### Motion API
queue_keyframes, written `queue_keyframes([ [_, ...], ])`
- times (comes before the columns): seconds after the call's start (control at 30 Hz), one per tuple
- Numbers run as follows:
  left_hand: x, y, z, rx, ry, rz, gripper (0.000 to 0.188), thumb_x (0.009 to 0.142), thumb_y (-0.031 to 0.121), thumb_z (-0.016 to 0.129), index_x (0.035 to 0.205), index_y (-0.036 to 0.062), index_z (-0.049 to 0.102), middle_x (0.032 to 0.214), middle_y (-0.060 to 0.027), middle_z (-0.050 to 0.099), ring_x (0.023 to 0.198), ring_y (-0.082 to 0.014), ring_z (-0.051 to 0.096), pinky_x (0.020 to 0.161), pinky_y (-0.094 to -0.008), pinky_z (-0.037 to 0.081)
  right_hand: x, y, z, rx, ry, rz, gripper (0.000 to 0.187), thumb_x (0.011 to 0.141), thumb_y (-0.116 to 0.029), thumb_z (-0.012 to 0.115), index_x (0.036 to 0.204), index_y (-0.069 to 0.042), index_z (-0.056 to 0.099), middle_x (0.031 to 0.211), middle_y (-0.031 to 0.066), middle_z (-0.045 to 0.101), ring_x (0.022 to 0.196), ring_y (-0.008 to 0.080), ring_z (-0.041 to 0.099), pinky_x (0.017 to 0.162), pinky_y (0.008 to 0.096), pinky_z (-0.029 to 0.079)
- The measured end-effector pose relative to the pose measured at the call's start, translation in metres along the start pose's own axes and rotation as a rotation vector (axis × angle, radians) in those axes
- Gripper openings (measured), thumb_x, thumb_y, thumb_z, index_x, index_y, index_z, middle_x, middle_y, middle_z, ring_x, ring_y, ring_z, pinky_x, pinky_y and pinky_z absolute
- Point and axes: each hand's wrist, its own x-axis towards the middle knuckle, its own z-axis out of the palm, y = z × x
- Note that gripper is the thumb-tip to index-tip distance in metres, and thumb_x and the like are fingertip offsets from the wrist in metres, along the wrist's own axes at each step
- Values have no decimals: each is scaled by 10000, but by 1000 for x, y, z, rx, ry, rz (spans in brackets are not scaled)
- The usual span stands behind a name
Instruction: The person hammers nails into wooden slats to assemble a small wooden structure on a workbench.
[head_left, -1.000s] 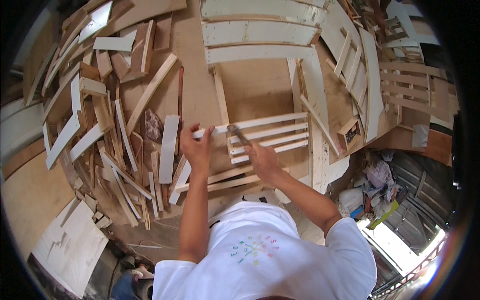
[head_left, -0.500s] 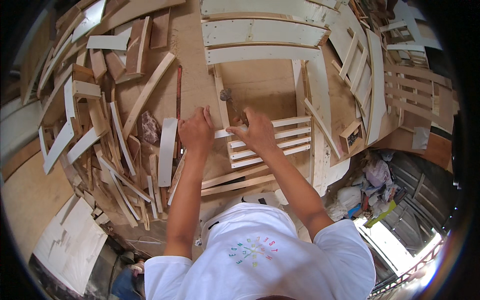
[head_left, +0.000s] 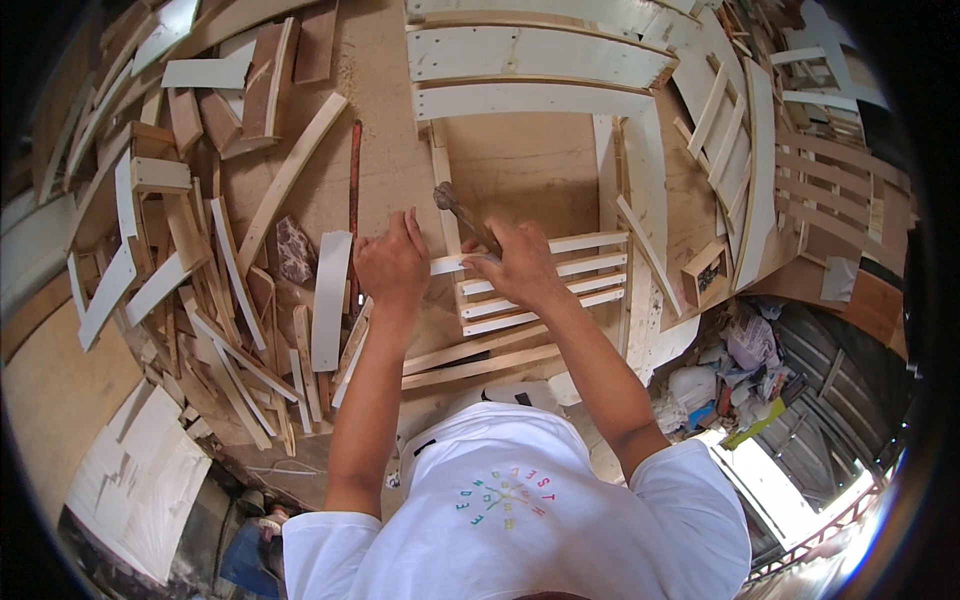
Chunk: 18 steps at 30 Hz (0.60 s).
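In my right hand (head_left: 522,268) is a hammer (head_left: 468,215), its head over the left side rail of a wooden frame (head_left: 445,160). My left hand (head_left: 392,262) is closed just left of that rail, at the end of a white slat (head_left: 448,264). The slat runs rightward beneath my right hand, and the fingers seem wrapped round its left end, though the grip itself is hidden. Several more white slats (head_left: 545,288) lie across the frame, nearer to me. Whether a nail stands under the hammer I cannot make out.
Wood offcuts (head_left: 240,330) are heaped at the left, beside a white board (head_left: 331,300) and a red metal bar (head_left: 355,180). A small wooden box (head_left: 705,275) with dark bits stands at the right. Larger white-painted panels (head_left: 530,55) lie at the far side.
The hammer head has shifted slightly left and toward me, and more of its handle shows. My left hand stays at the slat's end. The whole view has shifted a little.
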Motion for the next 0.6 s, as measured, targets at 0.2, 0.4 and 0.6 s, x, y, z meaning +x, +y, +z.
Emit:
queue_keyframes([
  [0.2, -2, 1, 1, -30, 35, -23, 247, 1064, 267, 592, 919, 121, 729, 622, -135, 671, 571, -358, 663, 694, -453, 509, -6, -1, 9, -24, 105, -26, 267, 842, -263, 860, 929, -77, 690, 813, 99, 761, 751, 312, 715, 787, 422, 508],
  [0.4, -7, -8, -10, -175, 206, 111, 193, 1031, 269, 649, 1033, 98, 739, 956, -131, 751, 958, -315, 707, 862, -452, 506, -23, -21, 20, -125, 267, 15, 260, 824, -275, 868, 930, -96, 713, 843, 72, 771, 806, 312, 729, 801, 447, 515],
  [0.6, -67, -24, -37, -344, 200, -88, 375, 961, 239, 743, 1286, 60, 682, 1356, -189, 612, 1297, -387, 547, 1098, -501, 433, -24, -20, 34, 18, 296, 158, 287, 796, -279, 873, 961, -103, 718, 844, 44, 783, 829, 311, 736, 815, 462, 515],
])
